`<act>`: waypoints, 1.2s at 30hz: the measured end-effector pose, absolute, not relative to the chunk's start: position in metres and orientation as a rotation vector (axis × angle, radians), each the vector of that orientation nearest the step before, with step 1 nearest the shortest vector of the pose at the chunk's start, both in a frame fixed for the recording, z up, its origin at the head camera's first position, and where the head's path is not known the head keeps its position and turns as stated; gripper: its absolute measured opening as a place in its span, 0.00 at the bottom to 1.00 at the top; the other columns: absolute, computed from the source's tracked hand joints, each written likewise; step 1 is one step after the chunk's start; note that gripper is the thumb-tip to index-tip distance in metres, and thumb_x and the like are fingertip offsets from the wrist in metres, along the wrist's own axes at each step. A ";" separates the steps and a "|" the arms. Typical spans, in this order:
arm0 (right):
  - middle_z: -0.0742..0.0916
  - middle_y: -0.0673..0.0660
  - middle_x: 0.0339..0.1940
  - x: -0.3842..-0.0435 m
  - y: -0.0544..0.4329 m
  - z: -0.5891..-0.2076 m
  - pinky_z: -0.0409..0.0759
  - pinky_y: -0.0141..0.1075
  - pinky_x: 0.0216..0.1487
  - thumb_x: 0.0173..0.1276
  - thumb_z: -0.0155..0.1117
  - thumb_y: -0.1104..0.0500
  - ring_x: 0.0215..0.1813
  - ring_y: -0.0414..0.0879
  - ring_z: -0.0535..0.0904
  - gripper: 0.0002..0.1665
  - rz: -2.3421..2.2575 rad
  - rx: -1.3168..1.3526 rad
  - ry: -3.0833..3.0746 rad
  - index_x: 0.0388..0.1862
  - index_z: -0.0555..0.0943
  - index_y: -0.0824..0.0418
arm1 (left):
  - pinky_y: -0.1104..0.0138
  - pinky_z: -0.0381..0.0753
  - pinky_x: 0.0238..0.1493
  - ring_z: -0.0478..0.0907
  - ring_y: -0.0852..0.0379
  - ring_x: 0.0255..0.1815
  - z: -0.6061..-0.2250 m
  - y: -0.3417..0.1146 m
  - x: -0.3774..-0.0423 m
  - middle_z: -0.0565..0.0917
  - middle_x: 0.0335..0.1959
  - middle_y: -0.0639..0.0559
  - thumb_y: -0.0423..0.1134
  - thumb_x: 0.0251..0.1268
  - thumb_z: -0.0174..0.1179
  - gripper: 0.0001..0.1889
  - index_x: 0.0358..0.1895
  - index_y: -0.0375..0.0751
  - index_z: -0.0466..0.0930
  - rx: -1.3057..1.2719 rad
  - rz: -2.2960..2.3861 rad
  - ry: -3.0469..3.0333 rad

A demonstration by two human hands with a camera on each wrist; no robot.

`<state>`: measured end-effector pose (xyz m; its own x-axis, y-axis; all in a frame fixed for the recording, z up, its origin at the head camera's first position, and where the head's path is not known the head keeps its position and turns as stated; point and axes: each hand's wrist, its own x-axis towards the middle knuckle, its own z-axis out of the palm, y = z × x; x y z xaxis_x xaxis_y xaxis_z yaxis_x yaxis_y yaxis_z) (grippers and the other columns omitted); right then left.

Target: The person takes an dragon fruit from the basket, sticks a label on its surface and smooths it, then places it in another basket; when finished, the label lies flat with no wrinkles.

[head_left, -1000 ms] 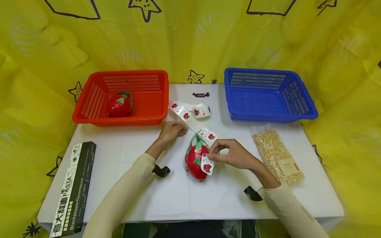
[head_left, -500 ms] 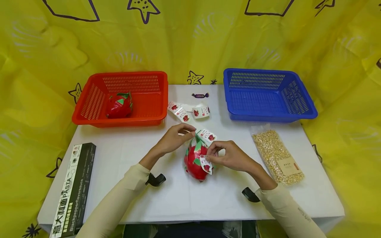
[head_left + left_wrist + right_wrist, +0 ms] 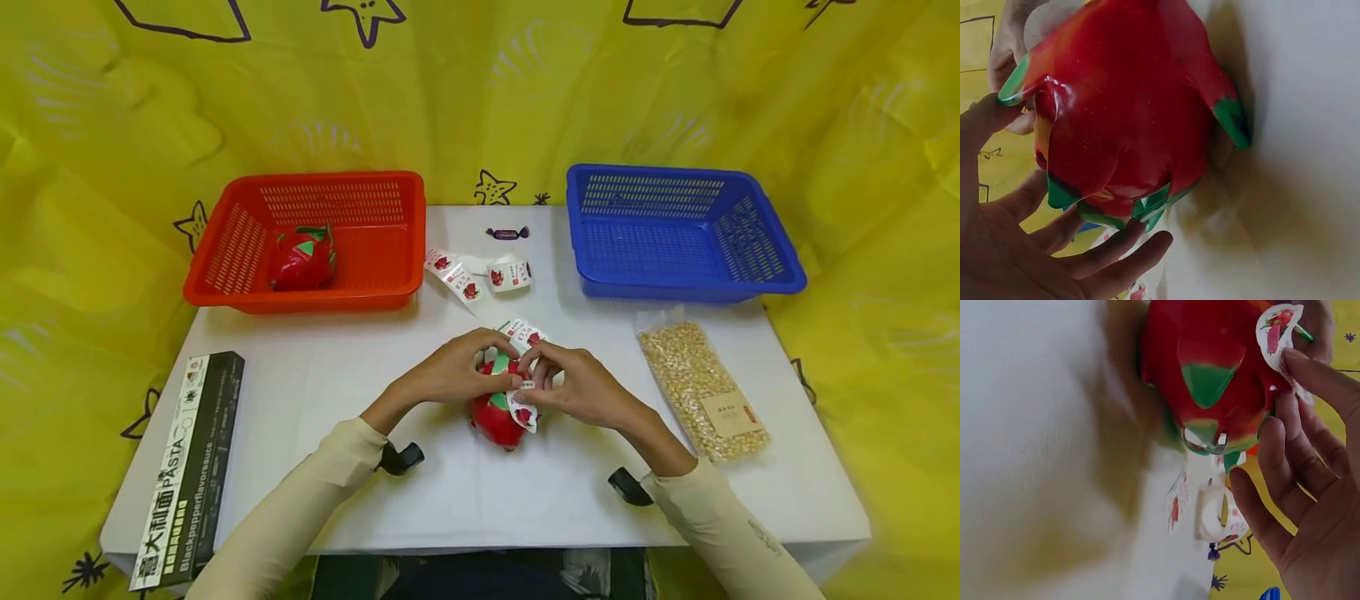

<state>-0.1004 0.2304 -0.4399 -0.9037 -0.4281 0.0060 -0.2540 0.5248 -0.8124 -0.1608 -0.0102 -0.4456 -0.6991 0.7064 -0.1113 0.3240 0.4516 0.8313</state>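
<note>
A red dragon fruit [image 3: 497, 427] with green leaf tips, likely a model, lies on the white table between both hands. My right hand [image 3: 588, 387] pinches a white dragon-fruit label [image 3: 522, 416] by its upper edge, at the fruit's right side. The right wrist view has my thumb on that label [image 3: 1272, 336], whose lower part curls. From the left, my left hand [image 3: 457, 371] reaches around the fruit's leafy end, fingers spread and thumb near the label's upper edge. Whether the thumb touches label or fruit is hidden. Another label strip [image 3: 522, 332] lies just behind.
A red basket [image 3: 345, 302] at back left holds a second dragon fruit [image 3: 303, 260]. At back right stands a blue basket [image 3: 675, 287]. A label roll [image 3: 510, 276] and a wrapped candy [image 3: 507, 234] lie between them. A pasta box [image 3: 198, 467] is left; a bag of corn kernels [image 3: 693, 375] is right.
My left hand has moved right from beside the label strip to the fruit, its thumb now near the label. My right hand still pinches the label and has barely shifted.
</note>
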 end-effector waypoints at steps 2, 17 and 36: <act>0.85 0.45 0.31 -0.100 0.232 -0.439 0.78 0.36 0.38 0.59 0.86 0.50 0.35 0.42 0.82 0.25 -1.260 -0.549 2.602 0.50 0.81 0.51 | 0.52 0.76 0.69 0.75 0.52 0.67 -0.445 -0.008 -0.163 0.81 0.63 0.54 0.51 0.68 0.73 0.19 0.58 0.54 0.84 0.856 1.132 2.264; 0.73 0.54 0.69 -0.095 0.232 -0.455 0.82 0.55 0.57 0.49 0.87 0.33 0.69 0.53 0.74 0.64 -1.050 -0.479 2.624 0.79 0.63 0.46 | 0.56 0.80 0.62 0.77 0.55 0.62 -0.444 -0.006 -0.163 0.82 0.60 0.53 0.53 0.70 0.71 0.18 0.57 0.52 0.84 0.863 1.078 2.271; 0.73 0.57 0.73 -0.100 0.247 -0.462 0.76 0.57 0.66 0.54 0.88 0.40 0.70 0.57 0.72 0.63 -1.132 -0.561 2.525 0.82 0.63 0.49 | 0.60 0.80 0.60 0.70 0.52 0.66 -0.438 -0.010 -0.149 0.67 0.73 0.48 0.57 0.61 0.75 0.45 0.77 0.50 0.62 0.963 0.850 2.218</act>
